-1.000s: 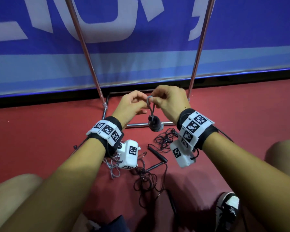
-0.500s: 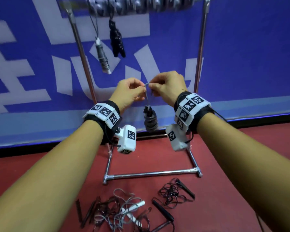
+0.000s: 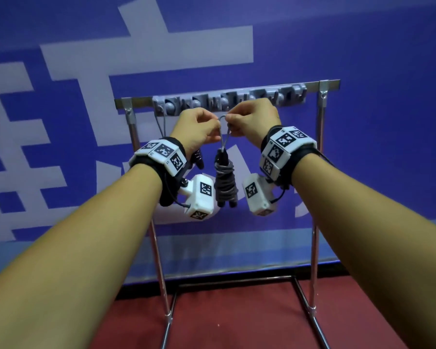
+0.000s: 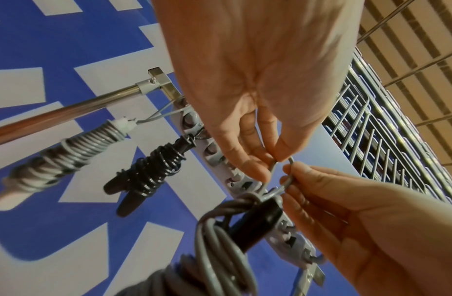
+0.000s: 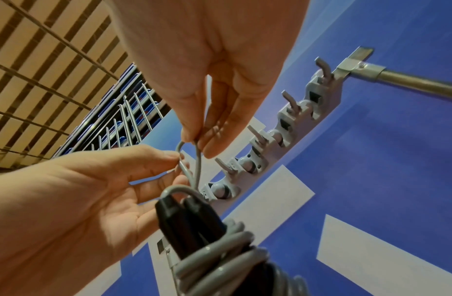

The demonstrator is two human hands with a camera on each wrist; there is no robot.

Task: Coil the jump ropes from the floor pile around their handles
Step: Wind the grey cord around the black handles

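The coiled jump rope (image 3: 225, 182), grey cord wound round its black handles, hangs below both hands by a cord loop (image 3: 224, 127). The left hand (image 3: 199, 129) and right hand (image 3: 252, 119) each pinch that loop, just before the grey hook strip (image 3: 282, 95) on the metal rack (image 3: 317, 172). Two more coiled ropes (image 4: 149, 170) hang there, against a blue banner (image 3: 388, 96).

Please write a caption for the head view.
Left hand and right hand pinch the grey cord loop of a coiled black-handled jump rope.
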